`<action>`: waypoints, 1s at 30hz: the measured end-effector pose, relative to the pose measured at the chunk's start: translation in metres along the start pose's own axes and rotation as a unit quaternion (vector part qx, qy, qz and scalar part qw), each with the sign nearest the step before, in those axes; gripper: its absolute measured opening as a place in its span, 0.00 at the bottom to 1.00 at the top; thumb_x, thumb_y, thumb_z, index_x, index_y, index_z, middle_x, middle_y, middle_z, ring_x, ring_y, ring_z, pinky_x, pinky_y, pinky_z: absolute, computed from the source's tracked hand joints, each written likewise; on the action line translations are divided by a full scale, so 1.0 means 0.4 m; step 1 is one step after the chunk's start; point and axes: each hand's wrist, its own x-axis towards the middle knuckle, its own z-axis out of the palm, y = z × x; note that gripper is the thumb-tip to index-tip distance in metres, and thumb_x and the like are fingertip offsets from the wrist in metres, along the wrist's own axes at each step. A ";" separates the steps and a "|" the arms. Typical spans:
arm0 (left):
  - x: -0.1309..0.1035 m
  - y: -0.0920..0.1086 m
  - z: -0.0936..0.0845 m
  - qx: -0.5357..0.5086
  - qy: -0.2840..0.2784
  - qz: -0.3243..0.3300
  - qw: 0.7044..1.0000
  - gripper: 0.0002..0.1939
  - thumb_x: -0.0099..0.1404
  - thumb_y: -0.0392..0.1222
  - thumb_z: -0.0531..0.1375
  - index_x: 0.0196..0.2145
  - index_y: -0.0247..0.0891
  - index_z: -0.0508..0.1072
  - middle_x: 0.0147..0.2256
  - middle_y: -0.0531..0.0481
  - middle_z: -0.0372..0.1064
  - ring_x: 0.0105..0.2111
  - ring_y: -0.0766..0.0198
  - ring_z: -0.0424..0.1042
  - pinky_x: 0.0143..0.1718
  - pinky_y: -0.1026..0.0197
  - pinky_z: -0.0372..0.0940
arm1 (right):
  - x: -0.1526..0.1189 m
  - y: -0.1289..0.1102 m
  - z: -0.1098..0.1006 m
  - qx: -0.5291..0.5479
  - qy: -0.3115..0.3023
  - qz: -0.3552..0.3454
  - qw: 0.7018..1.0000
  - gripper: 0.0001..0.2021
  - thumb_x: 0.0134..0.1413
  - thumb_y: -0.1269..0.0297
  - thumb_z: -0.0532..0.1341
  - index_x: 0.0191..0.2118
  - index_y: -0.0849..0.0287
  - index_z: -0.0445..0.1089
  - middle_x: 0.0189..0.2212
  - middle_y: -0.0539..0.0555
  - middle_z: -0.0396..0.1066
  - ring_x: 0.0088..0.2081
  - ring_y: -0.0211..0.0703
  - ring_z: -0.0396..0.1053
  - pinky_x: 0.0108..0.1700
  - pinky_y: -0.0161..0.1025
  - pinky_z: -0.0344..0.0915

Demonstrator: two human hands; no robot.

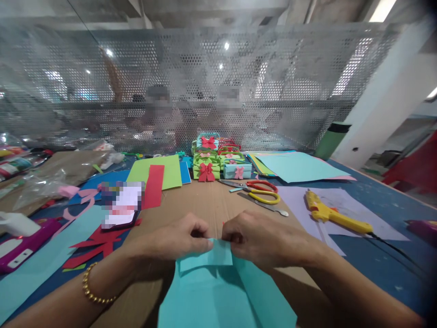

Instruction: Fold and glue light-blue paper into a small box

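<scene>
Two hands are pinching a folded turquoise sheet above brown cardboard.

The left hand is gripping the sheet's far folded edge between thumb and fingers, and the right hand is pinching the same edge just beside it. The sheet is lying at the near side, below both hands. Beyond them, red-handled scissors are resting near small paper boxes, while a yellow glue gun is lying to the right.

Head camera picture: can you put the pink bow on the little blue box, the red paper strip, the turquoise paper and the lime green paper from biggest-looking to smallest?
1. Turquoise paper, though it's also nearest the camera
2. Lime green paper
3. Red paper strip
4. Pink bow
</scene>
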 end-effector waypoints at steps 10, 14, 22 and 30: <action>-0.010 0.012 -0.007 -0.011 0.004 0.009 1.000 0.16 0.64 0.51 0.60 0.32 0.33 0.74 0.26 0.55 0.64 0.26 0.69 0.60 0.24 0.66 0.53 | 0.012 0.063 -0.024 0.144 -0.074 -0.090 0.983 0.18 0.57 0.68 0.57 0.49 0.57 0.79 0.40 0.53 0.80 0.37 0.41 0.74 0.36 0.32 0.64; -0.012 0.018 -0.006 0.010 0.012 -0.002 1.000 0.13 0.63 0.48 0.59 0.31 0.33 0.73 0.25 0.56 0.62 0.26 0.69 0.58 0.24 0.66 0.53 | 0.012 0.055 -0.027 0.158 -0.072 -0.096 0.980 0.18 0.63 0.64 0.54 0.49 0.60 0.78 0.35 0.53 0.79 0.35 0.40 0.74 0.35 0.32 0.63; -0.017 0.037 0.016 0.050 0.034 0.008 0.998 0.08 0.58 0.41 0.57 0.24 0.37 0.65 0.22 0.58 0.54 0.25 0.70 0.53 0.23 0.64 0.47 | 0.006 -0.003 0.013 0.022 0.000 -0.044 0.999 0.09 0.54 0.62 0.61 0.33 0.58 0.78 0.27 0.50 0.77 0.26 0.34 0.64 0.26 0.32 0.50; -0.008 0.013 0.034 0.119 0.054 0.058 0.990 0.05 0.57 0.37 0.54 0.24 0.37 0.66 0.24 0.57 0.60 0.26 0.69 0.59 0.26 0.63 0.51 | 0.014 -0.012 0.035 -0.044 0.016 -0.030 0.998 0.05 0.47 0.69 0.60 0.27 0.57 0.74 0.21 0.47 0.69 0.22 0.33 0.51 0.25 0.36 0.43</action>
